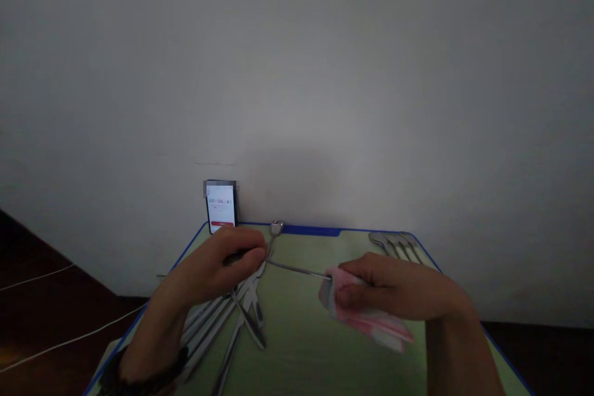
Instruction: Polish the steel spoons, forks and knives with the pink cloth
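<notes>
The left hand (232,260) curls knuckles-up, pinching a thin metal utensil (297,269) at one end, while the right hand (394,288) grips a pink cloth (366,315) wrapped around its other end. Beneath the left wrist a heap of cutlery (232,322) lies on the green table (315,346); a phone (221,207) leans against the wall behind.

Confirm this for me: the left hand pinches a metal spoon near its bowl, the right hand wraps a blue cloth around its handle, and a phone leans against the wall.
One detail is wrong. In the head view, the cloth in the right hand is pink and white, not blue. The rest stands: the left hand pinches the thin metal spoon near its bowl, and the upright phone with a lit screen leans against the wall.
</notes>
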Action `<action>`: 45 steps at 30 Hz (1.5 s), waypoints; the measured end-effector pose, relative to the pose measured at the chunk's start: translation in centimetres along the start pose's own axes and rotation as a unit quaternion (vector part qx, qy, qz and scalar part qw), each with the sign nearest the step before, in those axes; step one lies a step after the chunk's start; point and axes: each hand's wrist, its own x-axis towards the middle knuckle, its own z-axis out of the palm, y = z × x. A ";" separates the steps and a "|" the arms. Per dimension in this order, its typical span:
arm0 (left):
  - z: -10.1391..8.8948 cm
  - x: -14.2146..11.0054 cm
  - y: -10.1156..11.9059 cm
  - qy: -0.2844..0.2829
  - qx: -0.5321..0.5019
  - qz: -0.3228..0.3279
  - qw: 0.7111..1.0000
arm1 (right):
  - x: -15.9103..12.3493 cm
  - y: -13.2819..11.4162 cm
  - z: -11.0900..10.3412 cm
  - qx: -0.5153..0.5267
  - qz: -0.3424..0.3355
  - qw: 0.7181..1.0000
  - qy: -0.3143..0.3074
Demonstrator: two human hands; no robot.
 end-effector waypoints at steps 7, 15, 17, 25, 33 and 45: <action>1.3 0.9 2.3 -0.027 0.023 0.028 0.999 | 1.5 -1.8 1.1 -0.036 0.009 0.999 0.002; 1.5 0.8 0.3 0.015 0.012 0.004 1.000 | 1.8 -0.6 0.9 -0.020 -0.014 0.998 0.057; 1.0 0.5 -0.6 0.041 0.007 -0.008 0.999 | 1.0 0.2 0.5 -0.016 -0.006 0.998 0.059; 2.3 1.5 -0.6 0.041 -0.023 -0.025 0.999 | 2.5 -1.1 1.5 -0.080 0.022 0.994 0.073; 3.7 1.9 -1.5 0.027 -0.099 -0.129 0.986 | 5.2 -1.9 3.6 -0.188 0.013 0.970 0.153; 1.8 1.1 -3.3 0.072 -0.135 -0.212 0.965 | 3.2 1.8 1.2 0.015 -0.016 0.992 0.126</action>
